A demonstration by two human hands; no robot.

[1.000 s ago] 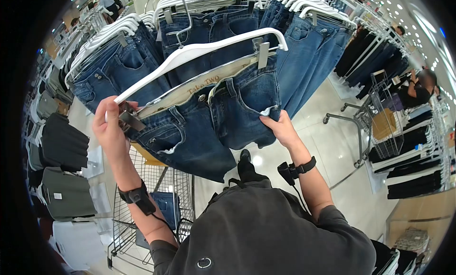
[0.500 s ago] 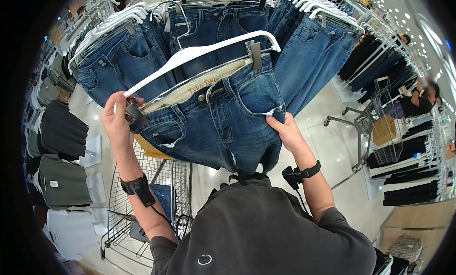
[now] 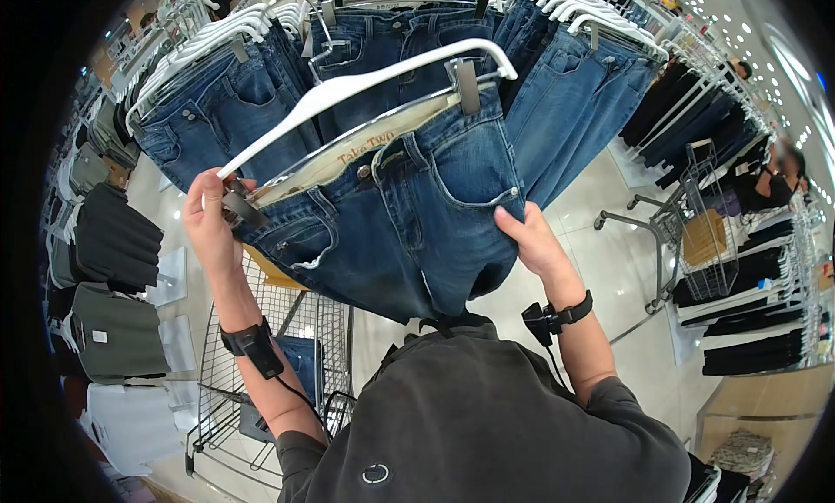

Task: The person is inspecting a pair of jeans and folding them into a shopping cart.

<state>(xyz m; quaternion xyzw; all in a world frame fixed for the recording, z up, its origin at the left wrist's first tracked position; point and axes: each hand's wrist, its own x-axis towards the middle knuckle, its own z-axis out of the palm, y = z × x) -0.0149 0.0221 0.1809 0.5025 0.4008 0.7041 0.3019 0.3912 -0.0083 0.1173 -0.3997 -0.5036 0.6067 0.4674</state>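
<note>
A pair of blue jeans [image 3: 365, 233] hangs from a white clip hanger [image 3: 335, 90] in front of my chest, tilted with its right end higher. My left hand [image 3: 213, 212] is closed around the hanger's lower left end, beside the grey clip [image 3: 243, 209]. At the other side, my right hand [image 3: 535, 238] grips the jeans at the side near the front pocket, thumb on top and the other fingers hidden behind the denim. The waistband is open at the top, showing a cream lining with "Take Two" lettering.
Racks of jeans on white hangers [image 3: 591, 94] stand just ahead. A wire cart [image 3: 335, 329] with folded denim is at my lower left. Another cart [image 3: 709, 242] stands to the right near a seated person [image 3: 774, 181]. Clothing racks line both sides.
The hanger's hook and upper edge have shifted slightly up and left. My right thumb has moved off the pocket edge to the jeans' side, just below the pocket corner.
</note>
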